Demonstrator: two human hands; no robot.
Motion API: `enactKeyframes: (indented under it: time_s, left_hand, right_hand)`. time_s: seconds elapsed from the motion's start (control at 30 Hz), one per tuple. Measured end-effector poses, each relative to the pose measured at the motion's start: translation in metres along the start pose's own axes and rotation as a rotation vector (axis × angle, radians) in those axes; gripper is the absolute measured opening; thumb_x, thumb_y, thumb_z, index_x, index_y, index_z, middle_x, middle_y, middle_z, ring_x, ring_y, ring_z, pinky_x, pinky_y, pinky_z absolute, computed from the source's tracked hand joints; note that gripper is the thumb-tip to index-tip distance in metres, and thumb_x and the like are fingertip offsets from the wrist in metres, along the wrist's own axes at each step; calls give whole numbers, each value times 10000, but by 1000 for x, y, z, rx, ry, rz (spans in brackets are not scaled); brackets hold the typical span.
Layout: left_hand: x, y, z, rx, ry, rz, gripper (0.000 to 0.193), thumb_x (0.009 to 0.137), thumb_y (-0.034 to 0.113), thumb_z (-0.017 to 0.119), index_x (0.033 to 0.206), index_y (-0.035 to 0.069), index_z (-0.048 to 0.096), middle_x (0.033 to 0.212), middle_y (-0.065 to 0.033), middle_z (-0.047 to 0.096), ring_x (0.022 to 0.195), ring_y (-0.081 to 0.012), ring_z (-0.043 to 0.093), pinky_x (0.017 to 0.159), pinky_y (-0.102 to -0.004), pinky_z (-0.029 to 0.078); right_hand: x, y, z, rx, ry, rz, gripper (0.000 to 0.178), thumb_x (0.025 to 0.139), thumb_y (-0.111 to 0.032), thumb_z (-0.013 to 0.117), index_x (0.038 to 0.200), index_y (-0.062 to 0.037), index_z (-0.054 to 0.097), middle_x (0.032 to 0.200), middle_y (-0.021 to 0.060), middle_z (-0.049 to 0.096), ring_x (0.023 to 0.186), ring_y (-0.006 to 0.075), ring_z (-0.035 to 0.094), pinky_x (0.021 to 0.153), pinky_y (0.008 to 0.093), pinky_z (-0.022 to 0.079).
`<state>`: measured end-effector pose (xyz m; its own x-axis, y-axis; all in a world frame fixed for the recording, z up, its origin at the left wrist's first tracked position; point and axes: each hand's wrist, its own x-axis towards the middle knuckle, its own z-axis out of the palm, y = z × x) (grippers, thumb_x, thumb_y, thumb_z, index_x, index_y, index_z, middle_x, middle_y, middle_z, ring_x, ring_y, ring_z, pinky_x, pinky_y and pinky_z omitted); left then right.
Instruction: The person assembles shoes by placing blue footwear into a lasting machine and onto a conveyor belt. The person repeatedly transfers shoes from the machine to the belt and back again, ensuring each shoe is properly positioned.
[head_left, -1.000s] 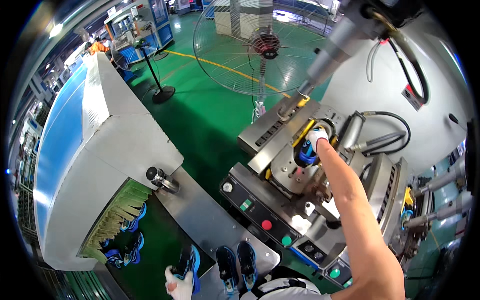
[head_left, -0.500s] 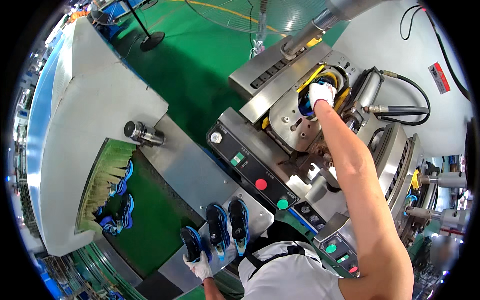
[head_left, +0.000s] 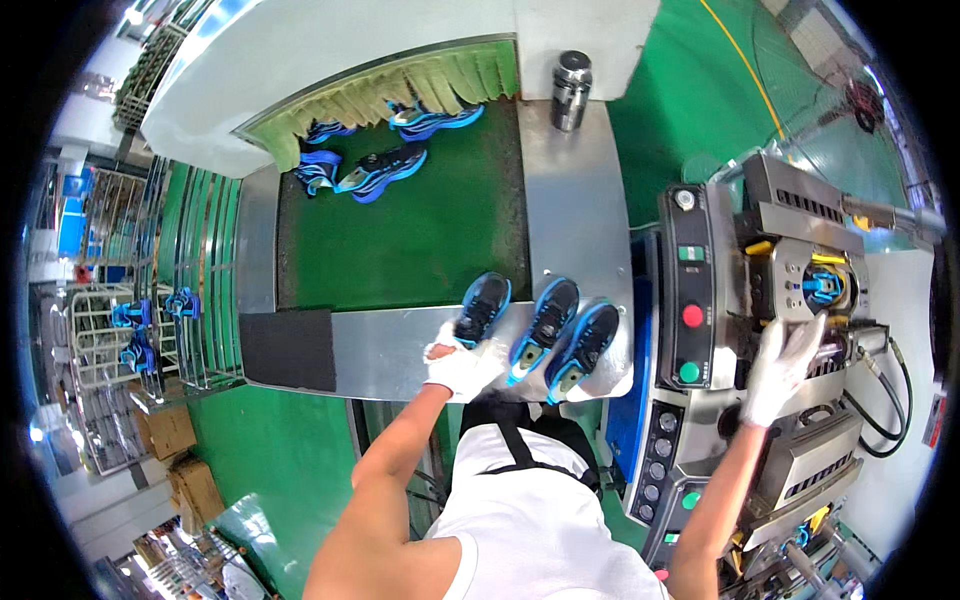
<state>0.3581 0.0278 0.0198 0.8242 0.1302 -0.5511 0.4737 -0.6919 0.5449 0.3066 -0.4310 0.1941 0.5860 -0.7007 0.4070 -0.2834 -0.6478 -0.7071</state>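
Observation:
My left hand (head_left: pixel 468 368), in a white glove, is closed round the heel end of a black and blue sneaker (head_left: pixel 485 303) at the metal ledge's edge. Two more black sneakers with blue soles, a middle one (head_left: pixel 548 318) and a right one (head_left: pixel 588 345), lie beside it on the ledge (head_left: pixel 385 350). Over at the right, my gloved right hand (head_left: pixel 783 368) holds nothing, its fingers stretched out in front of the pressing machine (head_left: pixel 785 285). A bright blue shoe part (head_left: pixel 822 288) sits in the machine's yellow-edged opening, just beyond my fingertips.
Several sneakers (head_left: pixel 385 170) lie on the green conveyor belt (head_left: pixel 420 250) by a fringed tunnel curtain (head_left: pixel 400 85). A metal flask (head_left: pixel 571 92) stands on the steel side plate. A button panel (head_left: pixel 690 290) fronts the machine. Racks (head_left: pixel 115 340) with blue shoes stand far left.
My view has swung left, so the conveyor now fills the middle. My right hand has come out of the machine's opening and its fingers have straightened. My left hand stays at the same sneaker.

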Motion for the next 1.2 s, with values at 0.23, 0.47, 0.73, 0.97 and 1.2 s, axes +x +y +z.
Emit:
enactKeyframes:
  time_s: [0.23,0.47,0.73,0.97,1.2]
  left_hand:
    - [27,-14,-26,144,-204,267,738,768,471,802,1333,66,554,1188,-207,692,1087,-396,675,964,-450,520]
    - [78,-41,-51,19,-365,-74,946,762,641,764,1329,-77,520,1281,-259,651,1183,-383,646,1033,-455,483]
    - [91,-9,-111,8,-246,-16,804,759,613,789,1144,-76,633,1166,-275,689,1112,-386,664,1001,-453,482]
    - [36,48,-108,179,-370,366,583,785,521,820,974,7,619,993,-144,658,931,-309,611,876,-447,485]
    - [-120,63,-32,630,-821,898,835,810,526,782,1340,-75,547,1267,-270,634,1116,-372,632,995,-435,482]
  right_hand:
    - [-140,54,53,-1115,-818,124,968,842,-435,646,1604,-10,226,1675,227,175,1545,410,184,1230,532,167]
    - [-241,-86,156,-68,-544,248,908,830,-207,798,1576,-51,303,1536,265,431,1421,343,450,1165,415,343]
    - [-300,-64,238,-423,-362,814,875,710,-399,835,1376,26,459,1203,258,663,1152,388,634,1001,424,483]
    - [-312,-158,104,686,-123,1118,566,760,-242,863,1234,-64,609,802,4,636,621,96,551,549,276,458]
    - [-450,-181,-41,468,581,1173,746,743,-274,909,1354,-35,554,868,11,653,630,63,544,556,254,457]
